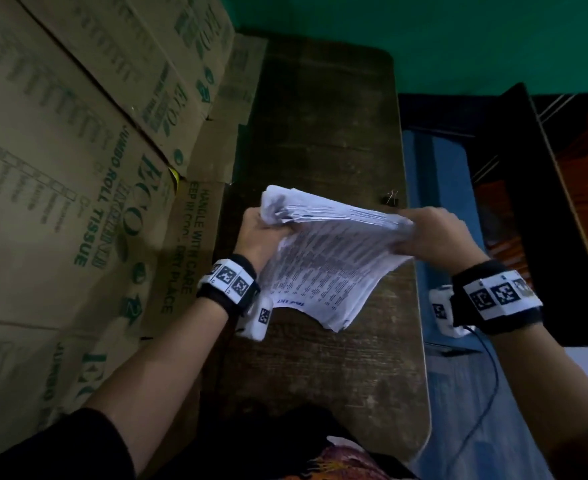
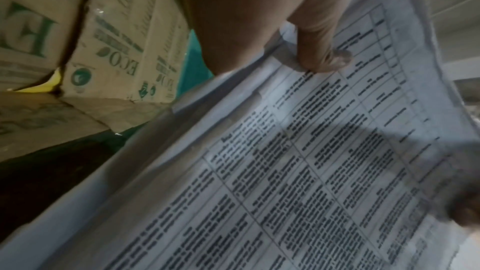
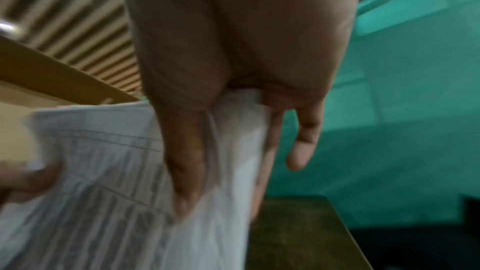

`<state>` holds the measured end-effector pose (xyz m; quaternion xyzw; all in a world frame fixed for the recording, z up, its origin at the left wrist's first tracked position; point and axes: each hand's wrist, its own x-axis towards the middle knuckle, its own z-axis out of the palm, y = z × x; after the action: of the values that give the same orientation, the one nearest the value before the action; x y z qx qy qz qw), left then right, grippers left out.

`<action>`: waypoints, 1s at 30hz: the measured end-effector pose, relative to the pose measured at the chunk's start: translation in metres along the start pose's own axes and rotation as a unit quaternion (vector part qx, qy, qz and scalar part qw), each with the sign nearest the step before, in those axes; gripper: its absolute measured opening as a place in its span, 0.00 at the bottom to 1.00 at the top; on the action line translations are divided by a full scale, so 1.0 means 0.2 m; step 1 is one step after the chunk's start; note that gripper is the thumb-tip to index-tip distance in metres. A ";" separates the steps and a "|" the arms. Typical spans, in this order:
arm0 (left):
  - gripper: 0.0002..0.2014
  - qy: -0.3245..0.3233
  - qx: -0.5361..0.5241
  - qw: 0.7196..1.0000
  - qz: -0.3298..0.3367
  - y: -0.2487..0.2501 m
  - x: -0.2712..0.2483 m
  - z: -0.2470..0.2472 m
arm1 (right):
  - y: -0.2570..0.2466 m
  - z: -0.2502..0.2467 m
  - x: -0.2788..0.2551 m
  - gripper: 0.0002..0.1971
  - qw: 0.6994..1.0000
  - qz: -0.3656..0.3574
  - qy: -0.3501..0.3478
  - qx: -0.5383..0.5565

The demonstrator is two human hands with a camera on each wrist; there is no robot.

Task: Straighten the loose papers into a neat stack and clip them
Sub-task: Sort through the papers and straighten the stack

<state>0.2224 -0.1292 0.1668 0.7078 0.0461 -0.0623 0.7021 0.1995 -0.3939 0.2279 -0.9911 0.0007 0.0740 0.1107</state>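
Head view: both hands hold the papers (image 1: 323, 251) above the tabletop (image 1: 320, 133), left hand (image 1: 256, 237) and right hand (image 1: 434, 233) gripping opposite sides; a binder clip (image 1: 392, 197) lies beyond. Left wrist alone shows the thumb pressing printed tables; right wrist shows fingers (image 3: 187, 161) pinching the edge

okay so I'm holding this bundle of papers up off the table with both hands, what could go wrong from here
1. The papers are fanned and uneven, held only at two edges by the left hand and right hand; loose lower sheets could slip from either grip.
2. The binder clip sits near the table's right edge; a swing of the bundle could knock it off.
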 end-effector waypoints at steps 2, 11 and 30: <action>0.10 0.034 -0.010 0.999 -0.007 -0.03 0.01 -0.03 | 0.12 0.08 -0.03 0.10 0.979 0.006 0.042 0.201; 0.14 0.101 -0.075 0.988 0.086 0.01 -0.03 -0.04 | -0.03 0.27 -0.09 0.15 0.795 -0.018 0.184 0.578; 0.26 0.021 0.046 0.998 0.028 -0.17 0.02 -0.05 | -0.02 0.47 -0.04 0.17 0.782 0.081 0.164 0.596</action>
<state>0.2215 -0.1187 0.1325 0.7415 0.0382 -0.0303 0.6691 0.1781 -0.3688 0.1393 -0.7209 0.1431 -0.0963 0.6713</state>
